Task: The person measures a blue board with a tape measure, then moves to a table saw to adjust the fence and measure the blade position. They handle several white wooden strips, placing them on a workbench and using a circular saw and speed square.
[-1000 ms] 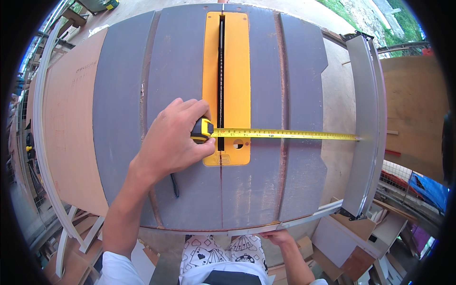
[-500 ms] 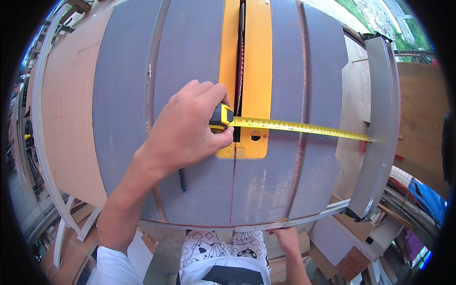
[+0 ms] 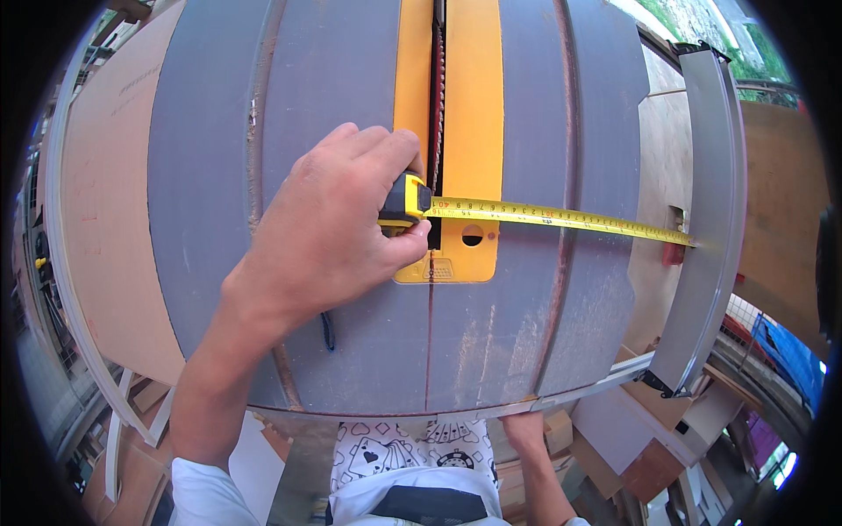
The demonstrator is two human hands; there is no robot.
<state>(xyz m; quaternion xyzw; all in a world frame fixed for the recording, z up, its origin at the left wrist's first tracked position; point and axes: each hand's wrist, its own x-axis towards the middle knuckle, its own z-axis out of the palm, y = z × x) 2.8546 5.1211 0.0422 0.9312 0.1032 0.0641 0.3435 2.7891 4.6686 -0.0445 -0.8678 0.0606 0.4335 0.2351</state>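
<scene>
My left hand point(image 3: 320, 210) is closed round a yellow and black tape measure point(image 3: 403, 198), just left of the saw blade point(image 3: 438, 114) of a table saw. The yellow tape strip point(image 3: 561, 216) stretches to the right across the grey saw table point(image 3: 342, 79), and its far end meets the metal rip fence point(image 3: 710, 210). Beneath the strip lies the yellow throat plate point(image 3: 474, 114) around the blade slot. A dark wrist strap point(image 3: 328, 331) hangs below my left hand. At the front rail point(image 3: 570, 393) is my right hand point(image 3: 523, 427), its fingers hidden under the edge.
A pale wooden side panel point(image 3: 110, 202) adjoins the saw table on the left. Beyond the fence stands a brown board point(image 3: 781, 193). Several board offcuts point(image 3: 653, 482) lie below at the right, near a blue sheet point(image 3: 789, 355). Two long grooves run along the table.
The view has come slightly closer to the table. My left hand still holds the tape measure with the strip out to the fence. My right hand's fingers have slipped out of sight under the rail.
</scene>
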